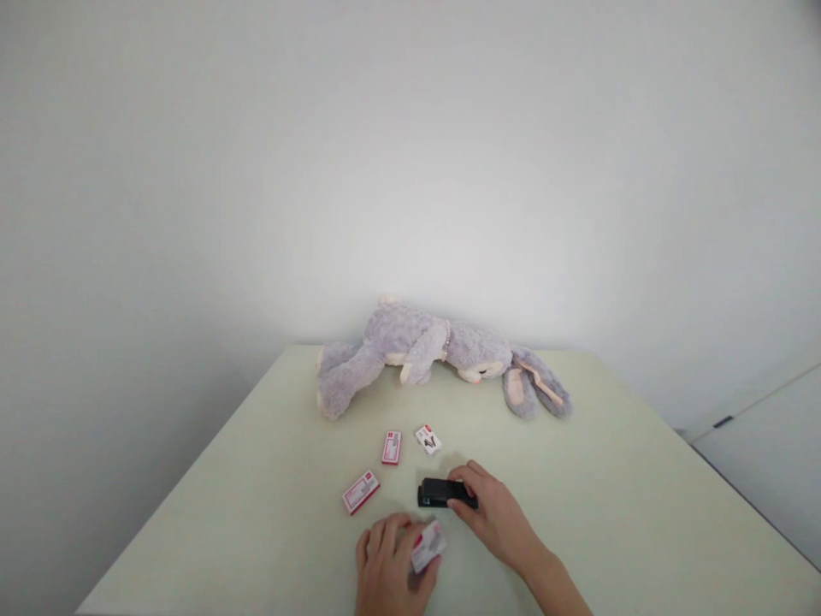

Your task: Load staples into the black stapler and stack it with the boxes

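My left hand is near the table's front edge, its thumb and fingers closed around a small white-and-pink staple box. That box is slightly blurred and tilted. To the right, my right hand grips the right end of a black stapler, which lies crosswise on the table. Two more white-and-pink boxes lie apart from my hands: one staple box above my left hand and another staple box farther back. Beside the latter is a white box with a dark picture.
A grey-purple plush rabbit lies on its side along the back of the pale green table, its long ears toward the right. Behind the table rises a white wall. At the right stands a white panel with a dark handle.
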A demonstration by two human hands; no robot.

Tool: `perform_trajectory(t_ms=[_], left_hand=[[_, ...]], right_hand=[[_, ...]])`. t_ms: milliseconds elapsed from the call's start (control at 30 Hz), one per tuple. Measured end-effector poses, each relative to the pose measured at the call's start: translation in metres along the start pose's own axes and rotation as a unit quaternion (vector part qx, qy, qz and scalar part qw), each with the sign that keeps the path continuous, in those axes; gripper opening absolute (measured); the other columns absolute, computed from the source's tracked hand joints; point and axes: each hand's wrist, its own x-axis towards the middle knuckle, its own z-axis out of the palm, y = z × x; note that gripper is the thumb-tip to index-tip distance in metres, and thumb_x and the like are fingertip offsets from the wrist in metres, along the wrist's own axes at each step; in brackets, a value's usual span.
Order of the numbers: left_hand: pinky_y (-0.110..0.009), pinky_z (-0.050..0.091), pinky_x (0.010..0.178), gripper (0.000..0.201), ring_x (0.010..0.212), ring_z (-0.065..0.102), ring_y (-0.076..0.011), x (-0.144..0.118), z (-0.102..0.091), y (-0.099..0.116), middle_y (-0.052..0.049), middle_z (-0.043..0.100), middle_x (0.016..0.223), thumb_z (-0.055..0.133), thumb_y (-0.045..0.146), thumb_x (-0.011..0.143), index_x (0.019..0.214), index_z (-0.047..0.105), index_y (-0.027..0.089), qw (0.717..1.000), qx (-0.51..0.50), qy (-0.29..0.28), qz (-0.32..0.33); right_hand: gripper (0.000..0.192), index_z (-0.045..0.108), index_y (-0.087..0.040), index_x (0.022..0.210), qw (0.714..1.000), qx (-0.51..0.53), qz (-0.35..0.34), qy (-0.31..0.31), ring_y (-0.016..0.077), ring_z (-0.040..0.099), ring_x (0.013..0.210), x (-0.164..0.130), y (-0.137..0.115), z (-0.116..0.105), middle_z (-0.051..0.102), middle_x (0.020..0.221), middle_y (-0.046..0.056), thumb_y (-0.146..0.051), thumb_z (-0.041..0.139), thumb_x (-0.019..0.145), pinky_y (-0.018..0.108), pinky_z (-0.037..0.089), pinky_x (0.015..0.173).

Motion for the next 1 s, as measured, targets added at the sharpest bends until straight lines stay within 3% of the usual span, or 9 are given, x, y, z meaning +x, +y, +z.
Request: perform_trajectory(t_ms=[100,200,300,500,633,733,867,1000], left_hand=[[-0.053,0.041,0.101,0.036,0.125,0.053,-0.0338,0.007,-0.013,-0.032,-0.005,0.060,0.137,0.074,0.046,0.082,0.116,0.068,0.035,0.995,0.034,0.039,-0.091],[-0.053,0.040,0.109,0.040,0.134,0.046,-0.0322,0.022,-0.022,-0.061,-0.006,0.049,0.150,0.072,0.045,0.084,0.120,0.062,0.029,0.995,-0.004,0.017,-0.096],[-0.048,0.044,0.106,0.043,0.128,0.051,-0.0284,0.036,-0.023,-0.073,-0.006,0.054,0.144,0.068,0.040,0.087,0.127,0.058,0.028,0.996,-0.034,-0.018,-0.079],[-0.045,0.045,0.100,0.064,0.117,0.055,-0.0272,0.062,-0.006,-0.044,-0.005,0.053,0.144,0.063,0.033,0.088,0.150,0.043,0.033,0.997,-0.010,-0.011,-0.074],[-0.043,0.045,0.096,0.059,0.115,0.055,-0.0277,0.077,0.009,-0.018,-0.007,0.053,0.144,0.059,0.032,0.091,0.148,0.045,0.029,0.996,-0.003,0.008,-0.088],[-0.044,0.044,0.098,0.054,0.122,0.053,-0.0294,0.080,0.019,0.002,-0.011,0.054,0.142,0.057,0.035,0.094,0.146,0.047,0.023,0.995,-0.006,0.023,-0.100],[-0.045,0.045,0.097,0.051,0.124,0.053,-0.0300,0.075,0.030,0.024,-0.014,0.053,0.142,0.054,0.039,0.097,0.144,0.047,0.021,0.994,-0.008,0.037,-0.106],[-0.048,0.046,0.097,0.048,0.123,0.054,-0.0315,0.076,0.038,0.027,-0.015,0.054,0.140,0.052,0.041,0.098,0.141,0.049,0.019,0.992,-0.006,0.055,-0.116]], right_hand=[[0.019,0.065,-0.027,0.107,1.000,-0.009,0.022,0.010,0.0173,0.058,0.081,-0.008,0.012,-0.011,0.059,0.093,-0.001,-0.023,0.060,0.088,0.027,0.042,0.075],[0.017,0.065,-0.027,0.106,0.999,-0.011,0.031,0.013,0.0176,0.059,0.082,-0.013,0.019,-0.015,0.059,0.092,-0.001,-0.026,0.060,0.090,0.027,0.042,0.075],[0.017,0.065,-0.027,0.107,0.999,-0.012,0.035,0.015,0.0177,0.059,0.081,-0.016,0.022,-0.013,0.058,0.091,-0.001,-0.027,0.060,0.090,0.028,0.042,0.075],[0.017,0.065,-0.027,0.106,0.998,-0.017,0.059,0.028,0.0173,0.059,0.080,-0.020,0.024,-0.006,0.059,0.091,-0.001,-0.029,0.059,0.089,0.028,0.042,0.074],[0.019,0.063,-0.027,0.106,0.995,-0.027,0.084,0.052,0.0175,0.060,0.078,-0.026,0.026,-0.003,0.062,0.089,-0.001,-0.031,0.059,0.088,0.028,0.042,0.072],[0.014,0.062,-0.027,0.099,0.983,-0.045,0.143,0.110,0.0183,0.060,0.069,-0.024,0.031,0.003,0.061,0.075,-0.003,-0.036,0.061,0.088,0.028,0.038,0.064],[0.015,0.059,-0.026,0.092,0.964,-0.051,0.184,0.184,0.0188,0.058,0.063,0.005,0.040,0.010,0.059,0.068,-0.003,-0.041,0.058,0.090,0.027,0.032,0.058],[0.015,0.059,-0.025,0.091,0.967,-0.033,0.161,0.196,0.0175,0.058,0.065,0.049,0.043,0.015,0.062,0.072,-0.002,-0.039,0.060,0.088,0.026,0.030,0.059]])
